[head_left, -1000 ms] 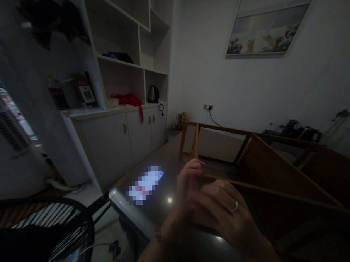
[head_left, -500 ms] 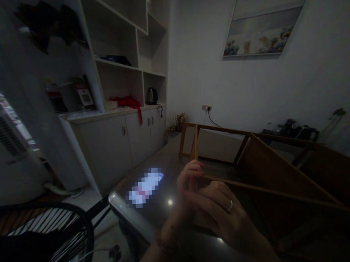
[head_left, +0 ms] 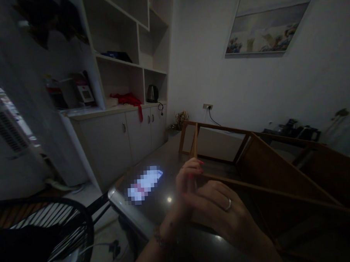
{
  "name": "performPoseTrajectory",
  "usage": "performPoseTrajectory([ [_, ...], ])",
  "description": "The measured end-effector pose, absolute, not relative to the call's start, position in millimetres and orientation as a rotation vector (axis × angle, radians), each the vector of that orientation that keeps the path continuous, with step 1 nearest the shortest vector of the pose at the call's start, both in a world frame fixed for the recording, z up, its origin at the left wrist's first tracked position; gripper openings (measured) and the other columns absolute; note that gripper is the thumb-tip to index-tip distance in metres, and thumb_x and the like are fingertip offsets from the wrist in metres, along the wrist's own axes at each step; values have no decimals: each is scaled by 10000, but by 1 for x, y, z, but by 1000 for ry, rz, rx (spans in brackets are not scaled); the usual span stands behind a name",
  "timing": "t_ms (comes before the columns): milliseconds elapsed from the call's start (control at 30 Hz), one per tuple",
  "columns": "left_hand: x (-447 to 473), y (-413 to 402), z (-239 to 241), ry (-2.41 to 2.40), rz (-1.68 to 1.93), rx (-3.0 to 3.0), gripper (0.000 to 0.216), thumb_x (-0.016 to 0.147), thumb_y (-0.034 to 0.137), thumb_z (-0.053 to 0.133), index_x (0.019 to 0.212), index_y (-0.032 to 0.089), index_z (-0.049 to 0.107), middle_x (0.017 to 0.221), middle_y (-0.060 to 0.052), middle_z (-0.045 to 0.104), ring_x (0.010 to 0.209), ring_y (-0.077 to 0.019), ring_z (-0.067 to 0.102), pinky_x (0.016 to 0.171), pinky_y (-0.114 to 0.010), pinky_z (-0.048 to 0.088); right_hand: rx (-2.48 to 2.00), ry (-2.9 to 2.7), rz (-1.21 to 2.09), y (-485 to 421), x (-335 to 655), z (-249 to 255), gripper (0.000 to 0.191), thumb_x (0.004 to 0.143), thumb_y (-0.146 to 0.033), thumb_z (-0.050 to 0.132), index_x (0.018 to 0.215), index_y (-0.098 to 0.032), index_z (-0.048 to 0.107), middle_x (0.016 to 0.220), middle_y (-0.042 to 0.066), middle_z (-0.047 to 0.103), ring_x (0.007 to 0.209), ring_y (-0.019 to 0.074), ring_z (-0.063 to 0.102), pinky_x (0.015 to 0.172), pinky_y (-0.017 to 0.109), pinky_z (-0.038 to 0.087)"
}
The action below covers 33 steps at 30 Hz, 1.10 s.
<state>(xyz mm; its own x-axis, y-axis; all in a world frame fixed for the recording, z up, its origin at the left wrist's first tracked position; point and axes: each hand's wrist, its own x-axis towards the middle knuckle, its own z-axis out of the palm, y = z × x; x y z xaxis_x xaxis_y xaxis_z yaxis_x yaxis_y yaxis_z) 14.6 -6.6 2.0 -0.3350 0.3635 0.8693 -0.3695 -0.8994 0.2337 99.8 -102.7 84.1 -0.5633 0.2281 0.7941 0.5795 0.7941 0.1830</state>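
My left hand (head_left: 187, 182), with red nails and a bracelet at the wrist, is raised over the dark glossy table (head_left: 167, 220) with its fingers curled inward. Against it comes my right hand (head_left: 225, 212), wearing a ring, its fingers bent together toward the left palm. Whatever may be between the fingers is hidden or too small to make out. Left of the hands a lit phone (head_left: 145, 185) lies on the table, its screen blurred out. Just beyond them is a brown wooden frame (head_left: 243, 183) with several open sections, lying on the table.
A black slatted chair (head_left: 86, 227) stands at the lower left. Behind it runs a white cabinet (head_left: 106, 145) with shelves, holding a kettle (head_left: 152, 94) and a red cloth (head_left: 128, 99). At the right back is a black appliance (head_left: 307, 133). A picture (head_left: 263, 26) hangs on the wall.
The view has shifted very slightly. Both hands keep nearly the same pose, close together; the phone and wooden frame stay in place.
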Motion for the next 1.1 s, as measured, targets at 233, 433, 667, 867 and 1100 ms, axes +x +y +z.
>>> performPoseTrajectory([
  [233, 11, -8, -5, 94, 2186, 1500, 259, 1060, 317, 406, 1025, 230, 647, 975, -42, 665, 1026, -213, 657, 940, -440, 536, -587, -2152, -526, -103, 100, 82, 198, 1038, -130, 468, 1077, -158, 661, 801, 14, 707, 733, 129, 662, 727, 255, 575],
  [433, 6, -9, 0, 55, 2167, 1550, 258, 1058, 356, 425, 1017, 238, 651, 936, -27, 657, 1029, -204, 654, 928, -399, 532, -537, -2107, -394, -100, 100, 77, 93, 1012, -138, 541, 1014, -161, 631, 785, 11, 717, 718, 127, 685, 696, 250, 590],
  [667, 6, -13, -2, 60, 2134, 1515, 248, 1066, 317, 409, 1060, 238, 644, 1015, -44, 657, 1082, -204, 633, 968, -418, 516, -509, -2166, -453, -99, 103, 82, 123, 1023, -124, 505, 1030, -175, 618, 841, 11, 746, 781, 118, 721, 749, 226, 604],
  [867, 6, -12, 1, 59, 2122, 1506, 242, 1064, 311, 422, 1045, 242, 652, 999, -37, 667, 1078, -198, 635, 963, -404, 513, -547, -2192, -520, -100, 106, 80, 101, 980, -109, 567, 931, -170, 630, 793, 1, 721, 738, 131, 679, 706, 261, 555],
  [1100, 5, -15, 0, 121, 2112, 1489, 256, 1059, 346, 426, 1016, 233, 651, 986, -37, 665, 1054, -207, 648, 955, -428, 522, -649, -2150, -631, -100, 103, 78, 165, 972, -134, 581, 822, -199, 607, 735, -29, 685, 693, 136, 598, 686, 290, 464],
])
